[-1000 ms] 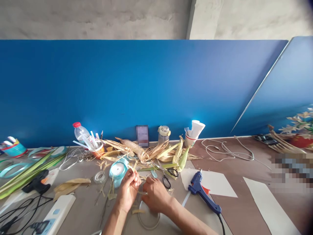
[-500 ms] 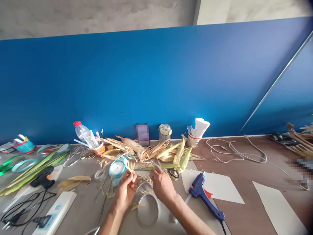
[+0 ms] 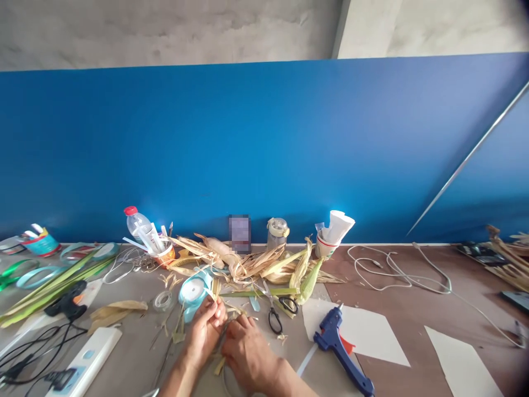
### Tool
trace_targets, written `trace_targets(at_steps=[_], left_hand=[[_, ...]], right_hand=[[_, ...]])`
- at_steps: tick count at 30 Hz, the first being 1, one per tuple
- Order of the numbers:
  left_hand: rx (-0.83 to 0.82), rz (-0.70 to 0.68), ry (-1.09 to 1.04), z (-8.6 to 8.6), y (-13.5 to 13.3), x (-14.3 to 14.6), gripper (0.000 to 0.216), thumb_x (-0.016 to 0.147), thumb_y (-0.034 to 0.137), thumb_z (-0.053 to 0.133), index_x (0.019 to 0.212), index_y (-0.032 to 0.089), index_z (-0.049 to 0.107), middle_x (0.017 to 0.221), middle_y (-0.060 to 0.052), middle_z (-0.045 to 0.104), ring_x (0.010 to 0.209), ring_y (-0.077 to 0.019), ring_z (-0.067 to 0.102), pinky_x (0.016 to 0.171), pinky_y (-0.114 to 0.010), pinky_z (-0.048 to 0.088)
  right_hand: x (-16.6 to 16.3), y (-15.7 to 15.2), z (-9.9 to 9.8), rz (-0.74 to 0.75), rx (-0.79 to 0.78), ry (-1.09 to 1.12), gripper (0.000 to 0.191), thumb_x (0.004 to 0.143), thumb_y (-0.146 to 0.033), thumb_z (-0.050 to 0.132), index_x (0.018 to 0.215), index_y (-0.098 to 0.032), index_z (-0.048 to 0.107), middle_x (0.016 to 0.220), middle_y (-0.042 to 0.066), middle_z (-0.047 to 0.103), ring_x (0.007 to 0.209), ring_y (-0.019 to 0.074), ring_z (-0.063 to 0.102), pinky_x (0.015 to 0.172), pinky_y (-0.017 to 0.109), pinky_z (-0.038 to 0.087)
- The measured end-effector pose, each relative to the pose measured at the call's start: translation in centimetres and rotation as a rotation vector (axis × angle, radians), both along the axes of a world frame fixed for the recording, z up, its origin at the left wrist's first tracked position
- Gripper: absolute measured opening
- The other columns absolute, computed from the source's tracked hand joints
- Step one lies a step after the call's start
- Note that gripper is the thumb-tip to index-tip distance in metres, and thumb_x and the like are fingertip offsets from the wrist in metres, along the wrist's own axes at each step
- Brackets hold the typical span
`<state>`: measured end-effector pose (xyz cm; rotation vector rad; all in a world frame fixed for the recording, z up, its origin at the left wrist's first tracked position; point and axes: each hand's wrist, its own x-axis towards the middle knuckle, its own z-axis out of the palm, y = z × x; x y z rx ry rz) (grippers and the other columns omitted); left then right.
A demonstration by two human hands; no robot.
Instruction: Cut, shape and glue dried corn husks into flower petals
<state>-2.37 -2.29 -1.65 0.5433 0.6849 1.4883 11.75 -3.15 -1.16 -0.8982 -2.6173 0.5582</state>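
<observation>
My left hand [image 3: 206, 322] is closed in a pinch on a pale corn husk strip [image 3: 215, 289], which sticks up past the fingertips. Right beside it, my right hand [image 3: 250, 353] has its fingers curled together low over the table; what they hold, if anything, is hidden. Under that hand shows the edge of a thin round ring [image 3: 225, 380], mostly covered. Black-handled scissors [image 3: 274, 320] lie partly spread on the table beyond my right hand. A light blue ribbon roll [image 3: 193, 290] lies just past my left hand.
A pile of dried husks [image 3: 256, 264] stretches along the back. To the right, a blue glue gun [image 3: 341, 344] rests on white paper [image 3: 376, 336]. On the left are a power strip [image 3: 85, 364], black cables and a clear tape roll [image 3: 162, 300]. A paper cup [image 3: 326, 245] stands behind.
My right hand has moved from beside the scissors leftward and closer to me, beside my left hand. The scissors now lie uncovered, and the ring is mostly hidden. The view has tilted up slightly.
</observation>
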Motion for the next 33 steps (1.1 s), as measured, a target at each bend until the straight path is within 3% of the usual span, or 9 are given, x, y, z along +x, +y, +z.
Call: trace_targets(at_steps=[3, 7, 12, 16, 20, 24, 29, 33], left_hand=[[-0.004, 0.018, 0.001, 0.2, 0.0, -0.1, 0.008, 0.073, 0.020, 0.063, 0.073, 0.014, 0.059, 0.056, 0.004, 0.043, 0.048, -0.0046, 0.034, 0.049, -0.017, 0.033], [-0.029, 0.035, 0.031, 0.4, 0.1, -0.1, 0.012, 0.071, 0.022, 0.066, 0.071, 0.015, 0.057, 0.055, 0.004, 0.043, 0.047, -0.0044, 0.034, 0.046, -0.016, 0.031], [-0.029, 0.094, 0.156, 0.5, 0.1, 0.6, 0.017, 0.064, 0.023, 0.072, 0.069, 0.016, 0.057, 0.067, 0.001, 0.057, 0.046, -0.0040, 0.037, 0.047, -0.018, 0.032], [-0.021, 0.073, 0.343, 0.5, -0.2, 1.0, 0.016, 0.067, 0.027, 0.070, 0.072, 0.018, 0.058, 0.085, -0.001, 0.063, 0.046, -0.0043, 0.037, 0.047, -0.021, 0.032], [0.010, 0.032, 0.619, 0.3, -0.4, 0.9, 0.020, 0.069, 0.035, 0.067, 0.079, 0.019, 0.063, 0.073, -0.001, 0.062, 0.052, -0.0094, 0.043, 0.052, -0.023, 0.035], [0.086, 0.042, 0.781, -0.1, -0.3, 1.0, 0.023, 0.068, 0.040, 0.067, 0.075, 0.018, 0.063, 0.065, -0.001, 0.058, 0.053, -0.0125, 0.044, 0.052, -0.024, 0.035], [0.094, 0.050, 0.781, -0.5, -0.1, 1.5, 0.023, 0.065, 0.040, 0.069, 0.068, 0.018, 0.062, 0.054, 0.003, 0.047, 0.049, -0.0111, 0.038, 0.046, -0.022, 0.030], [0.044, 0.119, 0.710, -0.7, 0.1, 1.5, 0.028, 0.060, 0.042, 0.072, 0.071, 0.017, 0.063, 0.054, 0.002, 0.051, 0.047, -0.0113, 0.040, 0.045, -0.022, 0.031]], right_hand=[[0.4, 0.3, 0.4, -0.030, -0.089, 0.113, 0.012, 0.075, -0.022, 0.056, 0.075, -0.025, 0.067, 0.089, 0.001, 0.058, 0.090, 0.0194, 0.045, 0.081, 0.032, 0.037], [1.3, 1.6, 1.1, -0.194, -0.260, 0.353, 0.021, 0.072, -0.010, 0.051, 0.073, -0.022, 0.068, 0.087, 0.002, 0.061, 0.087, 0.0170, 0.050, 0.082, 0.029, 0.038], [2.4, 3.4, 1.6, -0.267, -0.691, 0.646, 0.019, 0.072, -0.013, 0.046, 0.069, -0.015, 0.064, 0.059, -0.001, 0.057, 0.055, 0.0108, 0.046, 0.055, 0.022, 0.037], [2.9, 3.8, 1.7, -0.229, -0.944, 0.758, 0.015, 0.069, -0.017, 0.051, 0.078, -0.014, 0.063, 0.050, -0.004, 0.054, 0.046, 0.0078, 0.039, 0.049, 0.020, 0.030], [2.9, 3.8, 1.3, -0.240, -0.976, 0.751, 0.019, 0.069, -0.018, 0.053, 0.086, -0.013, 0.060, 0.048, -0.005, 0.054, 0.043, 0.0066, 0.036, 0.045, 0.019, 0.024], [2.9, 3.9, 0.9, -0.286, -0.956, 0.726, 0.022, 0.070, -0.019, 0.053, 0.090, -0.014, 0.058, 0.048, -0.005, 0.054, 0.042, 0.0065, 0.034, 0.044, 0.020, 0.023], [3.0, 4.4, 0.8, -0.266, -0.963, 0.811, 0.022, 0.072, -0.027, 0.055, 0.089, -0.013, 0.058, 0.050, -0.005, 0.053, 0.043, 0.0065, 0.036, 0.046, 0.020, 0.024], [3.0, 4.9, 0.6, -0.317, -0.961, 1.036, 0.029, 0.073, -0.040, 0.054, 0.083, -0.013, 0.059, 0.052, -0.004, 0.051, 0.046, 0.0069, 0.038, 0.049, 0.020, 0.028]])
